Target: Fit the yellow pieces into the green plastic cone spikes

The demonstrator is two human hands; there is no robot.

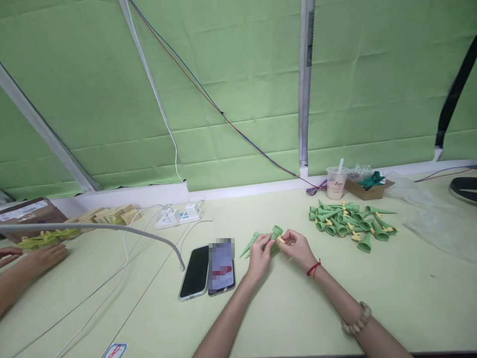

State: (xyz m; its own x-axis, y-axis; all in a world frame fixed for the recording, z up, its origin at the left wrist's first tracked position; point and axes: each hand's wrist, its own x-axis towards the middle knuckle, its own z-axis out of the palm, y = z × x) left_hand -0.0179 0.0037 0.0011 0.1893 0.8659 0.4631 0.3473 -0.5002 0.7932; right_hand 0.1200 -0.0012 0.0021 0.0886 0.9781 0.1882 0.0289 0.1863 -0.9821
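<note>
My left hand (261,252) is closed around a green plastic watering spike (277,231) with a wide funnel-shaped top. Against the side of that spike, my right hand (298,246) pinches a small yellow valve (280,239). Whether the valve sits in the spike is hidden by my fingers. Another green spike (250,243) lies on the table just beyond my left hand, its tip pointing left. To the right is a heap of green spikes (341,219), several with yellow valves on them.
Two phones (196,272) lie left of my hands. Behind them are a power strip (179,217) and white cables. A drink cup (336,183), a small cardboard box (367,190) and plastic bags (439,233) stand or lie right. At far left are another person's hands (40,258).
</note>
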